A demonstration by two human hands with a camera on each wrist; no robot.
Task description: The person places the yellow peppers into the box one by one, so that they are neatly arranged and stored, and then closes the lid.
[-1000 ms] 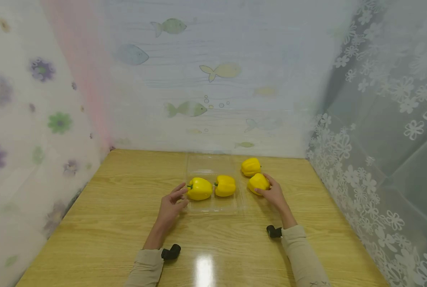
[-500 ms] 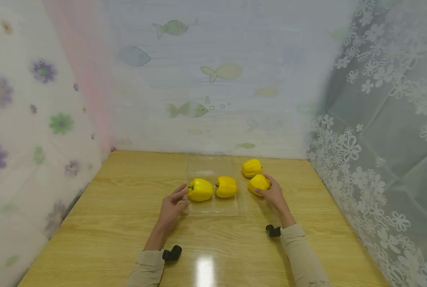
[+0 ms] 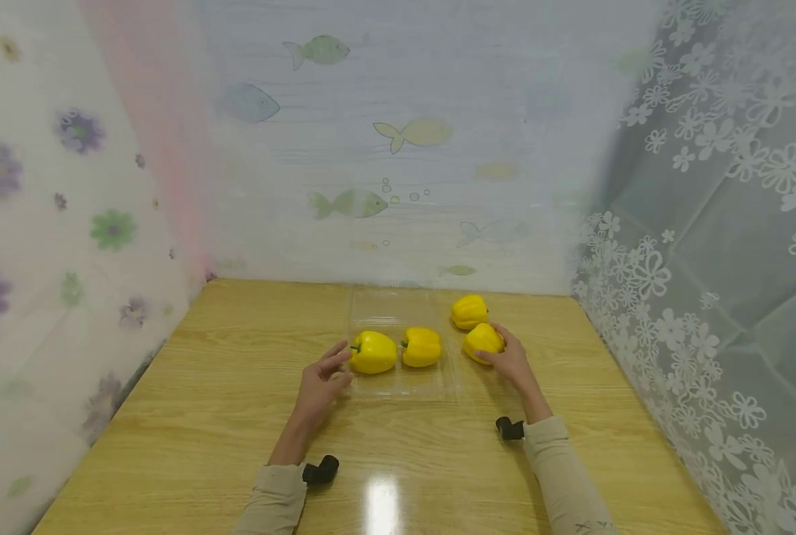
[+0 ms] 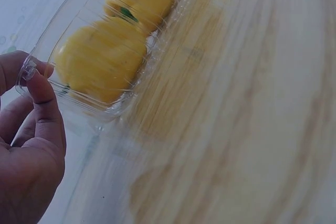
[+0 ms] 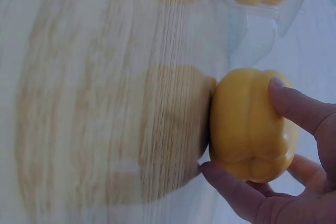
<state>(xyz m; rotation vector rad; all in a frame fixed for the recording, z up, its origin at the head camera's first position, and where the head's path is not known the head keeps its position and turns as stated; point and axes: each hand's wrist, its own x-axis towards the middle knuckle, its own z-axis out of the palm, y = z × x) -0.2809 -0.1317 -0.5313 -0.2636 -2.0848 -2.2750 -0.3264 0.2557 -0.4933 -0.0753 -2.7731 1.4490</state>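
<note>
My right hand (image 3: pixel 510 362) has its thumb and fingers round a yellow bell pepper (image 5: pixel 251 124) on the table, right of the clear plastic clamshell container (image 3: pixel 438 386). With thumb and finger my left hand (image 4: pixel 31 140) pinches the container's left rim. Inside the container two yellow bell peppers lie on their sides: the left pepper (image 3: pixel 374 352), its green stem facing my left hand, and the right pepper (image 3: pixel 422 347), its stem also to the left. The container's lid (image 3: pixel 391 303) lies folded back behind them. A further yellow pepper (image 3: pixel 469 312) lies just behind the gripped one.
A wood-grain table (image 3: pixel 237 416) carries everything. Behind it hangs a pale curtain (image 3: pixel 398 223) with fish prints, and flowered sheets close off both sides. Black wrist-worn pieces stick out from both sleeves near the table's front.
</note>
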